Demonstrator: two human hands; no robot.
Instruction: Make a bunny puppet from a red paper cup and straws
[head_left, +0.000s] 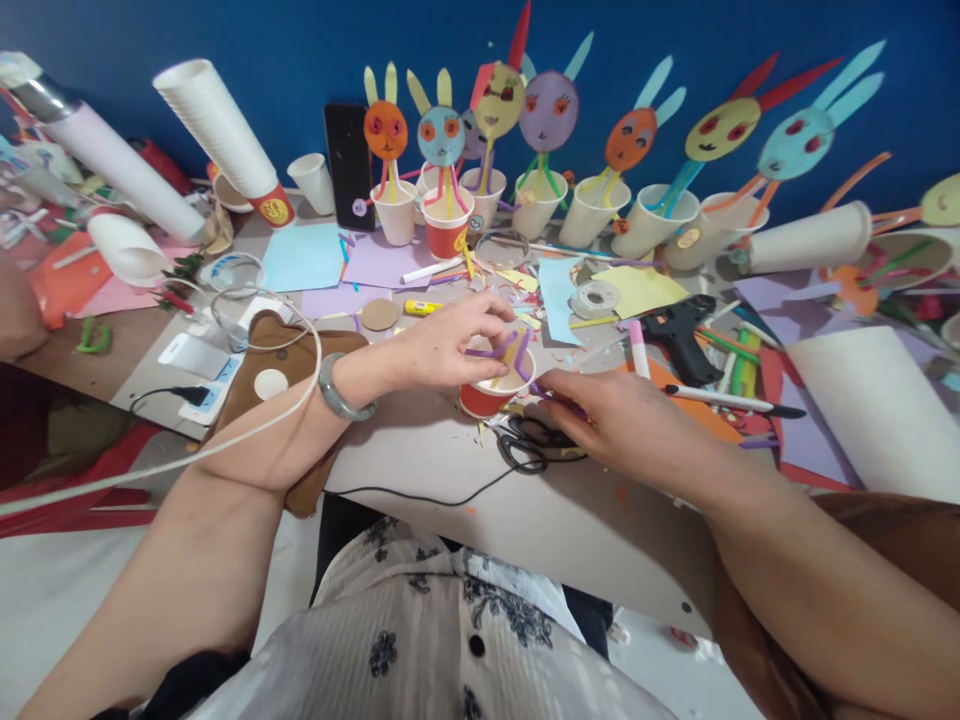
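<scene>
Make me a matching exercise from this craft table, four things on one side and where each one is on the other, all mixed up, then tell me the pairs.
Things:
1. Red cup with purple pieces in it
2. Bangle
3. Black glue gun
4. Black phone

Places:
A. Around the left wrist
B. Upright near the blue wall
C. Between the left hand and the right hand
D. Beside the pink-and-white pen

Pairs: 1-C, 2-A, 3-D, 4-B

L fingers (489, 318) hiding pt. of cup (486, 402) below — R fingers (571, 386) covering purple strip (535, 389) partly — white obj. (885, 405) farther right running off-frame.
</scene>
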